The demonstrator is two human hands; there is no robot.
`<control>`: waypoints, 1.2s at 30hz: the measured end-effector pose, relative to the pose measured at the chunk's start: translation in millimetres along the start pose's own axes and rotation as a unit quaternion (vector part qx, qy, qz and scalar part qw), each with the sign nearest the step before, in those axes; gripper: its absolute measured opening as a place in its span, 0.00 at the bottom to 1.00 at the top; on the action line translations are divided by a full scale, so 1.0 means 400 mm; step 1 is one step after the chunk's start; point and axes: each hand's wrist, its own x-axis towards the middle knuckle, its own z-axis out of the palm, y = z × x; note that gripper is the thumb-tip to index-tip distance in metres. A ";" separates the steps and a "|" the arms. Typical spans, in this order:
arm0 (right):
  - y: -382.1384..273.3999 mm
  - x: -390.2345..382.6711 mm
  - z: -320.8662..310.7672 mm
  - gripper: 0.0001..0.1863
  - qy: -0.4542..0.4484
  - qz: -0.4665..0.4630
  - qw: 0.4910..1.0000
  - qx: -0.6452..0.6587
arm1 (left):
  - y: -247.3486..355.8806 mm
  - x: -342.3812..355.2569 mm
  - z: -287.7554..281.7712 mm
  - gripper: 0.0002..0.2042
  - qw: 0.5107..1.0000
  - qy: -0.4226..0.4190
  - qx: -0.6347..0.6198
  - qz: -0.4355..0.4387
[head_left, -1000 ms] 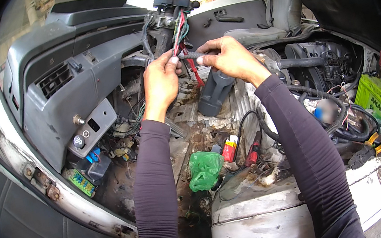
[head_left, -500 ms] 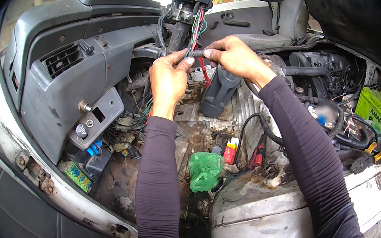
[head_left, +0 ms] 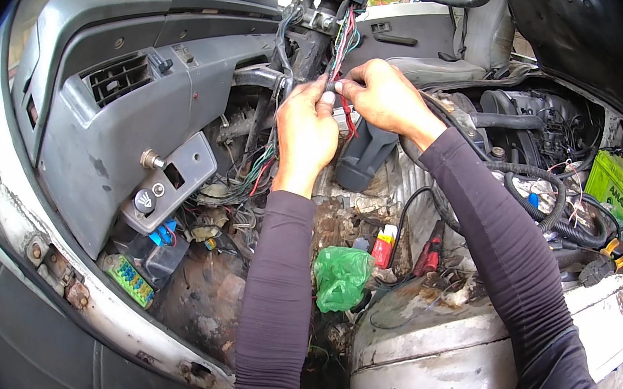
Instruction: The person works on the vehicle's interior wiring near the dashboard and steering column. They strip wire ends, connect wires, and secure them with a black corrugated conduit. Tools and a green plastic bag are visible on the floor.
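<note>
Both hands meet below the steering column, close around a short piece of black corrugated wire tubing. My left hand pinches its left part between thumb and fingers. From the other side my right hand grips it with thumb and forefinger. A bundle of thin coloured wires hangs from the column down to the tubing, and a red strand shows beneath. Fingers hide most of the tubing, so I cannot tell how far the wires run inside it.
At left stands the grey dashboard with a loose switch panel and a fuse box. A green plastic bag, a red-and-yellow object and a red-handled tool lie below. The engine is exposed at right.
My hands have drawn closer together along the tubing, so less of it shows between them. The whole view has shifted slightly, with things now further right.
</note>
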 end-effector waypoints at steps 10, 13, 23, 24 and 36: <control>-0.001 0.028 0.007 0.16 0.004 -0.049 0.997 -0.060 | 0.018 -0.007 0.024 0.17 0.993 0.079 0.086 0.013; -0.002 0.034 -0.009 0.17 -0.002 -0.071 0.992 -0.100 | 0.023 -0.014 0.046 0.16 0.992 0.121 0.029 -0.005; 0.019 0.074 -0.021 0.18 -0.084 -0.030 0.991 -0.104 | 0.014 -0.015 0.053 0.15 0.996 0.066 0.015 -0.065; 0.017 0.068 -0.024 0.19 -0.099 -0.014 0.993 -0.066 | 0.014 -0.019 0.050 0.16 0.996 0.065 0.009 -0.057; 0.073 -0.001 0.009 0.21 -0.047 0.029 0.994 0.089 | -0.072 -0.184 -0.226 0.36 0.980 -0.070 0.170 -0.070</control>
